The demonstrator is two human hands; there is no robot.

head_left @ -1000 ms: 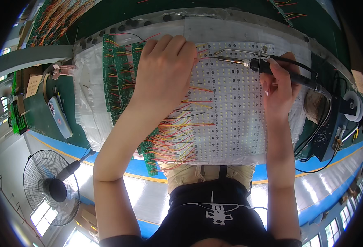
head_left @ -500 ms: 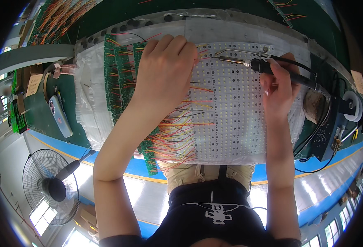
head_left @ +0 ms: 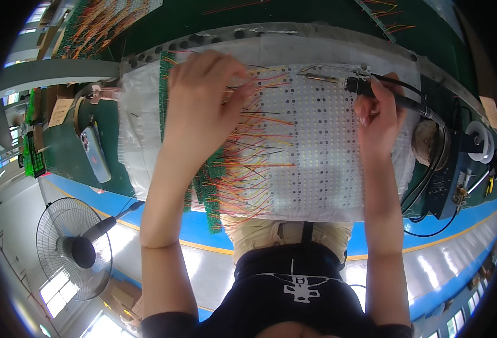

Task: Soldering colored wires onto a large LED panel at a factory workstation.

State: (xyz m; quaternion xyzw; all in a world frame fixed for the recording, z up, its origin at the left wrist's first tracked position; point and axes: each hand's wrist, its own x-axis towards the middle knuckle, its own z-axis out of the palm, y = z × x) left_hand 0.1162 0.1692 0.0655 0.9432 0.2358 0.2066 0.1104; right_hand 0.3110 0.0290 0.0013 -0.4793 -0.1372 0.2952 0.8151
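Note:
My right hand [head_left: 380, 115] grips a soldering iron [head_left: 366, 88] by its black handle. Its metal tip points left, just above the upper part of a white panel [head_left: 338, 169] dotted with small squares and dark round spots. A thin metal tube runs along the iron's top. My left hand [head_left: 203, 104], slightly blurred, hovers over green circuit boards [head_left: 212, 194], thumb apart from the curled fingers and nothing seen between them. Red, yellow and black wires [head_left: 254, 163] stretch from the boards across the panel. The hand hides part of the boards.
A phone [head_left: 94, 153] lies at the left, beside the plastic-covered work surface. On the right are a white spool [head_left: 481, 142] on a dark stand and black cables. More wired boards [head_left: 105, 25] lie at the far left. A fan [head_left: 79, 250] stands at lower left.
My left hand has moved left, away from the iron's tip, and its fingers have parted. Wire ends it covered now show on the panel. The right hand has stayed nearly in place.

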